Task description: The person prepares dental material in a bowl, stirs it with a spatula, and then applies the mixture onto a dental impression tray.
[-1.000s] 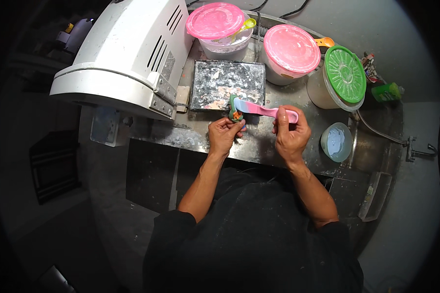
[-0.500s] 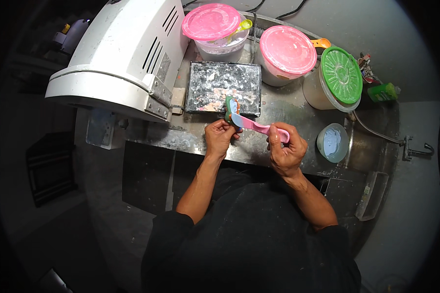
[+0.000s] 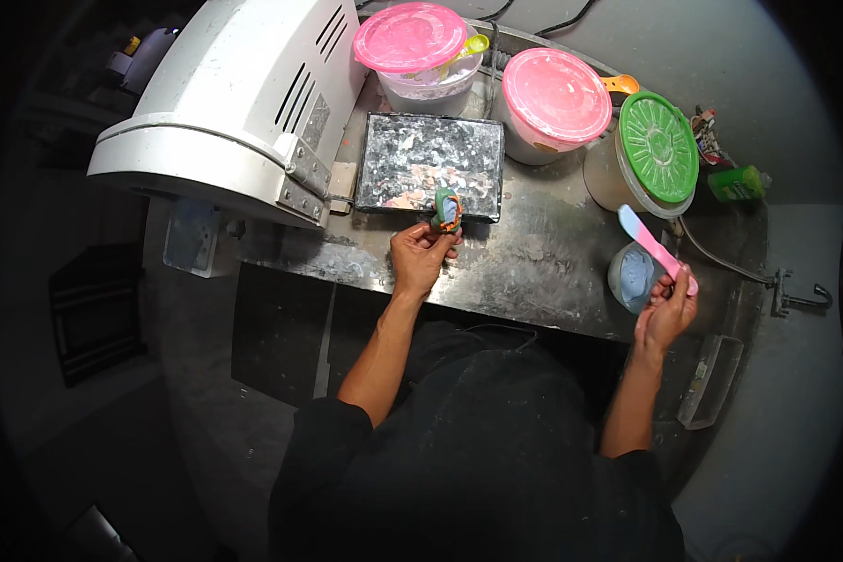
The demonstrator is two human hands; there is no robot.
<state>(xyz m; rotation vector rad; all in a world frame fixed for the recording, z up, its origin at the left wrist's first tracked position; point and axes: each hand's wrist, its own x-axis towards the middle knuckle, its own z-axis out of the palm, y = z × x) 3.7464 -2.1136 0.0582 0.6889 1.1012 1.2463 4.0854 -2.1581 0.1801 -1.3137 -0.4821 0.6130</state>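
Note:
Pinched in my left hand [image 3: 419,264] is a small green-and-orange dental impression [image 3: 443,206] with pale blue paste in its hollow. It is held up in front of the near edge of a black, plaster-smeared box [image 3: 384,155]. Over at the right, my right hand [image 3: 665,314] grips a pink spatula [image 3: 661,258] near its handle end. The pale blue, coated blade tilts up and away, above the flexible mixing bowl [image 3: 616,281]. More blue paste [image 3: 637,273] lies in that bowl, partly hidden by the spatula and hand.
A large white machine [image 3: 206,112] fills the left of the steel counter [image 3: 543,234]. Along the back stand two pink-lidded tubs [image 3: 431,98] [image 3: 525,136] with scoops beside them, and a green-lidded tub [image 3: 604,173]. A green bottle [image 3: 740,183] and a wall tap [image 3: 801,292] are at the right.
My right hand has carried the spatula away from the dental impression, rightward to the mixing bowl. My left hand keeps the impression in nearly the same place.

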